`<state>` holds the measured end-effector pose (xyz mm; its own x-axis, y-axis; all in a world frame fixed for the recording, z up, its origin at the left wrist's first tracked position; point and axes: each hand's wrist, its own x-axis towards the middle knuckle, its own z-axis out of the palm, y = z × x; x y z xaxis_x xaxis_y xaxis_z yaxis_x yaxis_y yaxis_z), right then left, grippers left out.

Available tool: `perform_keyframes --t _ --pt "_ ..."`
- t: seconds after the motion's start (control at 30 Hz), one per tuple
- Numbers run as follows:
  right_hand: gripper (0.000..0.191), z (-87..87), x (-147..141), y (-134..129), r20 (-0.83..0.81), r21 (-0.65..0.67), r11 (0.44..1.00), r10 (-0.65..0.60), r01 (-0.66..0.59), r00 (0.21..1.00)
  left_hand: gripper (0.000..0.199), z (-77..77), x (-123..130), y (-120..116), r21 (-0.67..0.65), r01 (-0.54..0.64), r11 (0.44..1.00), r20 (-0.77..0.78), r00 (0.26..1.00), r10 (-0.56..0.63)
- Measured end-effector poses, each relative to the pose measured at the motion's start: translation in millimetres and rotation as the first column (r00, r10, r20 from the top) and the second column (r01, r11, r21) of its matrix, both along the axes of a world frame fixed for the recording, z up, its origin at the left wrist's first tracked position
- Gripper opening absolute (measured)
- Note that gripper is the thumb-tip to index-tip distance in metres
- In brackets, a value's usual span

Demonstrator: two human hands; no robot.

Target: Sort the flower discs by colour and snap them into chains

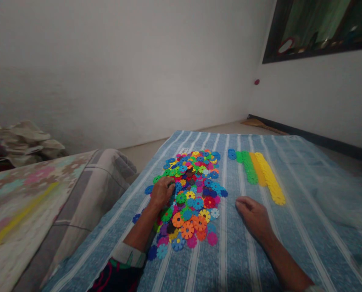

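Observation:
A heap of colourful plastic snowflake discs point(193, 194) is spread over the striped blue cloth point(232, 251). At the heap's left edge, my left hand point(163, 191) reaches among the discs with its fingers curled; whatever they hold is hidden. My right hand point(254, 213) is held over the cloth to the right of the heap, fingers folded in and thumb against them; I cannot make out anything inside. Beyond it lie overlapping rows of green discs point(249, 168), orange discs point(257, 169) and yellow discs point(270, 178). A few blue discs point(232, 154) lie beside the green row's far end.
On the left stands a bed or couch with a flowered cover point(47, 182) and a yellow strip point(25, 213) on it. Crumpled beige cloth point(29, 142) is piled behind. Translucent plastic point(345, 202) lies at the right. A white wall point(132, 73) rises behind the table.

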<state>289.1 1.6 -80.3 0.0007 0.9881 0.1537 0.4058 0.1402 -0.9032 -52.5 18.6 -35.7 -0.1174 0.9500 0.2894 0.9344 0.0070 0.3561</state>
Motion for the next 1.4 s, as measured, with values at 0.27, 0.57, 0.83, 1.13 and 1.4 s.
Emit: perform_keyframes --t 0.27,0.57,0.83,1.13,1.4 --pt "0.032 -0.4 -0.6 0.1 0.005 0.004 1.000 0.000 0.000 1.000 0.031 -0.2 -7.9 0.9 -0.128 0.088 0.988 -0.086 0.991 -0.100" --pt "0.031 -0.3 0.1 0.0 0.019 -0.006 1.000 -0.004 0.004 1.000 0.027 3.7 -5.5 1.9 -0.157 0.098 0.983 -0.049 0.993 -0.107" --pt "0.031 3.0 -0.7 -0.2 0.003 -0.011 1.000 -0.006 0.006 1.000 0.020 13.0 1.3 -5.1 -0.201 -0.023 0.979 -0.007 1.000 0.022" --pt "0.027 7.9 -10.1 3.1 -0.039 0.059 0.998 -0.007 0.009 0.999 0.024 41.7 7.3 3.5 -0.221 -0.032 0.975 0.327 0.939 0.105" --pt "0.024 9.3 -15.1 6.6 -0.052 0.076 0.997 -0.011 0.015 0.999 0.022 41.4 90.3 97.7 -0.244 0.257 0.935 0.525 0.846 -0.096"
